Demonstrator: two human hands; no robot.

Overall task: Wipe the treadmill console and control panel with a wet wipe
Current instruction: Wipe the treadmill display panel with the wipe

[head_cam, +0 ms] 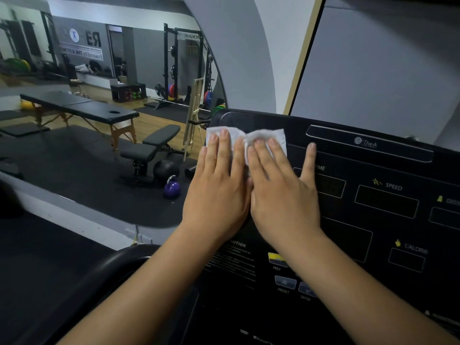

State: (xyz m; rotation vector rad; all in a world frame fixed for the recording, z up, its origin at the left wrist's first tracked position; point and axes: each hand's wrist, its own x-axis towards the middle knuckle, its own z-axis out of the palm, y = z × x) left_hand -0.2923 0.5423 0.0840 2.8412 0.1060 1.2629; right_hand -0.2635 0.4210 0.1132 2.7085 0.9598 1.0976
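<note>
Left hand (216, 190) and right hand (281, 195) side by side. Grip spread flat, fingers straight, pressing wet wipe (263, 136) onto ten-o'clock corner of console (388, 235). Flat palms probably spread pressure wider.

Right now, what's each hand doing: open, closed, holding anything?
Left hand: open, fingers flat, pressing the wet wipe onto the console.
Right hand: open, flat on the same wipe.

Gym: massage table (82, 108), weight bench (151, 148), purple kettlebell (171, 189), squat rack (183, 66).
</note>
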